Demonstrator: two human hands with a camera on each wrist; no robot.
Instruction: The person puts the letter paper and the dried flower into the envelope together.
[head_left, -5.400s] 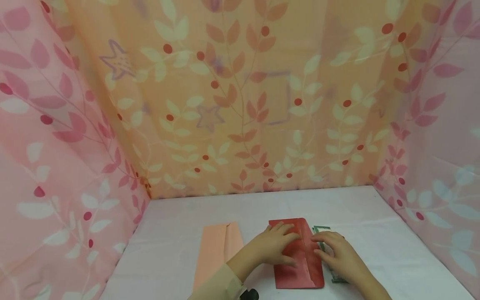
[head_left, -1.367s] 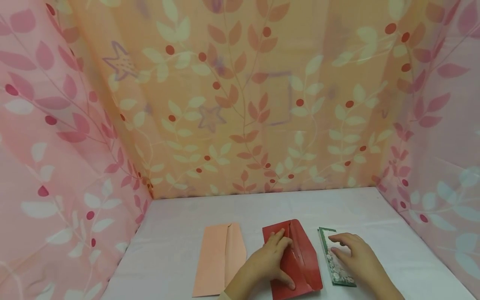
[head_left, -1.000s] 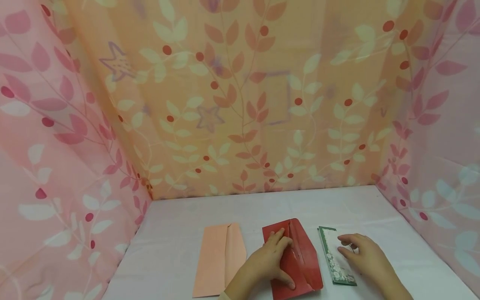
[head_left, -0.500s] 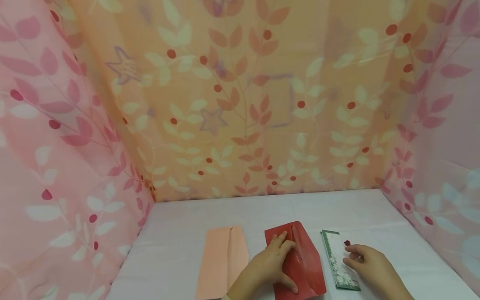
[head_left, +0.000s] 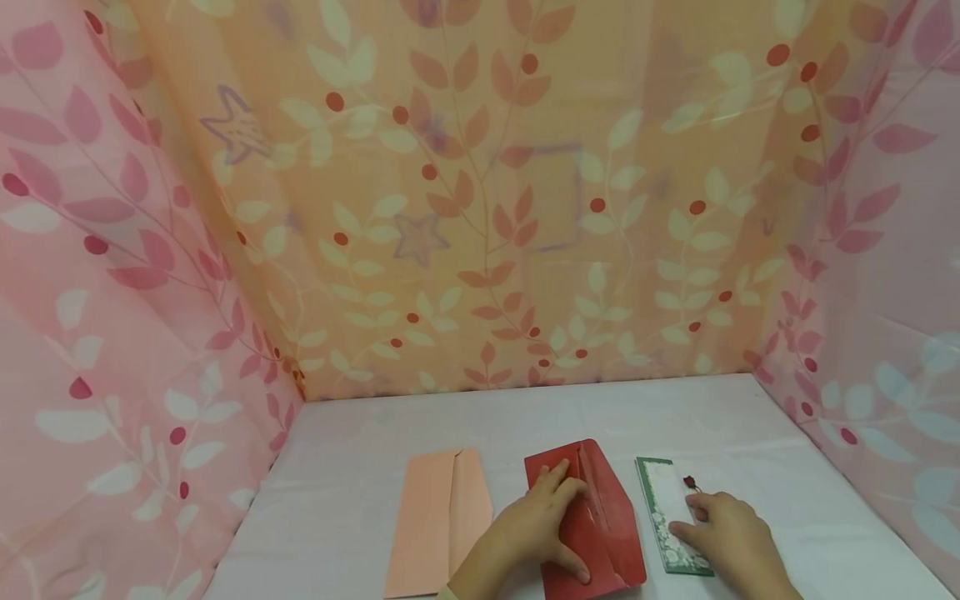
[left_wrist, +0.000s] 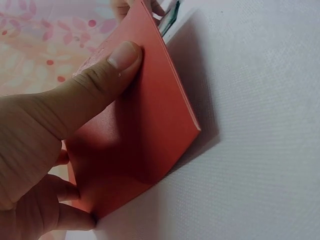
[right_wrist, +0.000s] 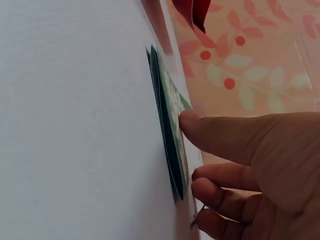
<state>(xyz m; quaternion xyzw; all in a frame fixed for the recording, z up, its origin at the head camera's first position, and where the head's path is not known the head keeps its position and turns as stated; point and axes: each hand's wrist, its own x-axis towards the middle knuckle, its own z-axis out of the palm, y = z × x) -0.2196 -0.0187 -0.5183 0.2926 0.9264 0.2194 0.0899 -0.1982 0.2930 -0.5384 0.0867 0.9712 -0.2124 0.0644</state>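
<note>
Spreading across the whole booth, the white table (head_left: pixel 570 417) carries three flat things in a row, walled on three sides by leaf-print cloth (head_left: pixel 480 208).

The peach envelope (head_left: pixel 438 521) lies furthest left, untouched, well apart from both hands.

The red envelope (head_left: pixel 592 517) lies in the middle with its flap raised along the right side. The left hand (head_left: pixel 536 525) rests on it: the fingers lie nearly straight across the body towards the flap, and the thumb presses flat on the near end. In the left wrist view the thumb (left_wrist: pixel 112 65) bears on the red paper (left_wrist: pixel 145 135) while the other fingers sit behind it; the hand looks to be pinning the envelope rather than clasping it.

The green card (head_left: pixel 671 517), white in the middle with a flowered border, lies just right of the red envelope, close beside but not touching it. The right hand (head_left: pixel 723 533) sits at its near right edge, fingers loosely bent, thumb tip on the card face. The right wrist view shows the thumb (right_wrist: pixel 200 125) touching the card's edge (right_wrist: pixel 172 135), the curled fingers below it; the card lies flat on the table.

A small dark red speck (head_left: pixel 688 481) sits by the card's right edge, just beyond the fingertips.
</note>
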